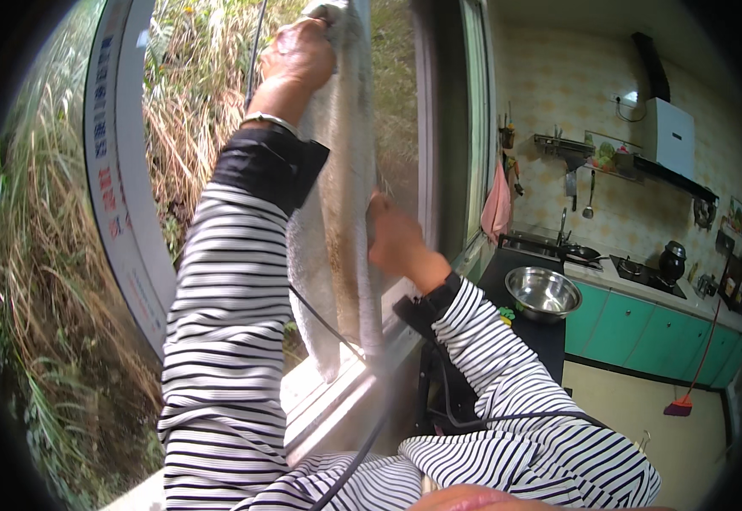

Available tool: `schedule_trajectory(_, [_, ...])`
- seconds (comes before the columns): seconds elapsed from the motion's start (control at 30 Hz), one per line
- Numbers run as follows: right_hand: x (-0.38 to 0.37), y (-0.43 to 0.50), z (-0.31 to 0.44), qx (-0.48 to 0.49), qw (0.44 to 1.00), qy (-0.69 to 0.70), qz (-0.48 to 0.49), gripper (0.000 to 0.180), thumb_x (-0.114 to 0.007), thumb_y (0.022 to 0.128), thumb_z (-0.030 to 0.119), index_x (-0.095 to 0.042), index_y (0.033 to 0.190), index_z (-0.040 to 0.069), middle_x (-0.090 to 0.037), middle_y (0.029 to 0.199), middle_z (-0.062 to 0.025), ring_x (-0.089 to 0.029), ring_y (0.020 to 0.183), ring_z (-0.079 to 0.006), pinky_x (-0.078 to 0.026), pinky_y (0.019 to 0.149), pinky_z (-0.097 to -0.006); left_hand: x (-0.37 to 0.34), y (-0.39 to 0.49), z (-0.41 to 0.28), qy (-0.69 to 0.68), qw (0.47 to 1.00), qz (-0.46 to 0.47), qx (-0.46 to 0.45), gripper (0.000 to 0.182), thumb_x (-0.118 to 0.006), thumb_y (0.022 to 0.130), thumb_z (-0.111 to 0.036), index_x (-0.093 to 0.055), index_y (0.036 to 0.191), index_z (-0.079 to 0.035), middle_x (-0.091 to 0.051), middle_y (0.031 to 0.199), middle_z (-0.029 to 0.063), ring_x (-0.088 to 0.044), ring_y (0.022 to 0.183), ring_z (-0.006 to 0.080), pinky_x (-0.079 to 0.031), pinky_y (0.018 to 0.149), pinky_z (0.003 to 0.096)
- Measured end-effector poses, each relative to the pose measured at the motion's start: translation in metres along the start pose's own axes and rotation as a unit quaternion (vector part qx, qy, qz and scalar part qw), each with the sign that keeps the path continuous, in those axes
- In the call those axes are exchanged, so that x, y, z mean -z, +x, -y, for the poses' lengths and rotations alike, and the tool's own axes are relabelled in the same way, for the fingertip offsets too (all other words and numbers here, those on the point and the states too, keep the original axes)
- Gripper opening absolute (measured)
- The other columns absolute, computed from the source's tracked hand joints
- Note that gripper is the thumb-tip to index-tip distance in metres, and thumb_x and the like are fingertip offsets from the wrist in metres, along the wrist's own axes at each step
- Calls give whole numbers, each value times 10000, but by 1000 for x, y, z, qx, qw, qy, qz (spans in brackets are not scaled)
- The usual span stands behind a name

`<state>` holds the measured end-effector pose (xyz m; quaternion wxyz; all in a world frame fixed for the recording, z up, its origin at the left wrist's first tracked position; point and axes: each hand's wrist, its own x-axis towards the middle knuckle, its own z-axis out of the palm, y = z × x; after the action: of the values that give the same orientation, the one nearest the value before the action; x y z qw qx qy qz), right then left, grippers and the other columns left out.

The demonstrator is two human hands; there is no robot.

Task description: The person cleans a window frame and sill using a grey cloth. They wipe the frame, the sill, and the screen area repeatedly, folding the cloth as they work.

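Observation:
A long greyish-white cloth [345, 255], with a brownish band down it, hangs in the window opening above the window sill [326, 415]. My left hand [297, 54] is raised high and closed around the upper part of this cloth. Lower down, my right hand [403, 246] is at the cloth's right edge, in front of the window pane [396, 128]. It is blurred, and its fingertips are partly hidden, so its grip is unclear. A dark cable [326, 322] crosses the lower part of the cloth.
A white panel with writing [128, 191] stands left of the opening, with tall dry grass [45, 255] outside. To the right, a steel basin [543, 294] rests on a dark surface. Beyond are green cabinets [633, 319], a gas stove [646, 274] and a broom [679, 405].

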<state>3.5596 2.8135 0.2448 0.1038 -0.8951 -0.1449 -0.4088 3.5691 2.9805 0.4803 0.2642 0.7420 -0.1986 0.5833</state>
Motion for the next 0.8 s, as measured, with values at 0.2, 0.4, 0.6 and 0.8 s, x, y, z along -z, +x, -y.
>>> schedule_trajectory(0.2, [-1, -7, 2, -40, 997, 57, -33, 483, -577, 780, 115, -462, 1233, -8, -536, 1208, -255, -561, 1026, -476, -486, 857, -489, 5, -127, 12, -56, 998, 35, 4, 365, -556, 843, -132, -657, 1193, -118, -648, 1151, 185, -632, 1039, 357, -499, 918, 438])
schedule_trajectory(0.4, [-34, -43, 2, -92, 985, 144, 1, 376, -471, 750, 72, -525, 1112, -15, -583, 1099, -282, -538, 1055, -490, -471, 877, -492, 8, -265, 31, -103, 988, 108, 42, 291, -548, 802, -104, -658, 1068, -67, -661, 925, 205, -635, 876, 401, -508, 759, 477])
schedule_trajectory(0.6, [-61, -93, 12, -125, 979, 160, 2, 595, -473, 743, 87, -444, 1320, -57, -584, 1134, -307, -566, 1054, -460, -465, 927, -468, 17, -394, 56, -157, 948, 235, 144, 301, -539, 798, -86, -629, 1078, -21, -636, 892, 239, -640, 840, 377, -499, 735, 439])
schedule_trajectory(0.8, [-72, -145, 22, -174, 937, 289, -88, 471, -447, 891, 70, -486, 1357, 17, -634, 1186, -225, -660, 1018, -270, -515, 874, -340, 26, -475, 81, -438, 823, 172, 319, 213, -556, 854, -43, -657, 1025, 33, -645, 777, 17, -574, 725, 107, -472, 678, 285])
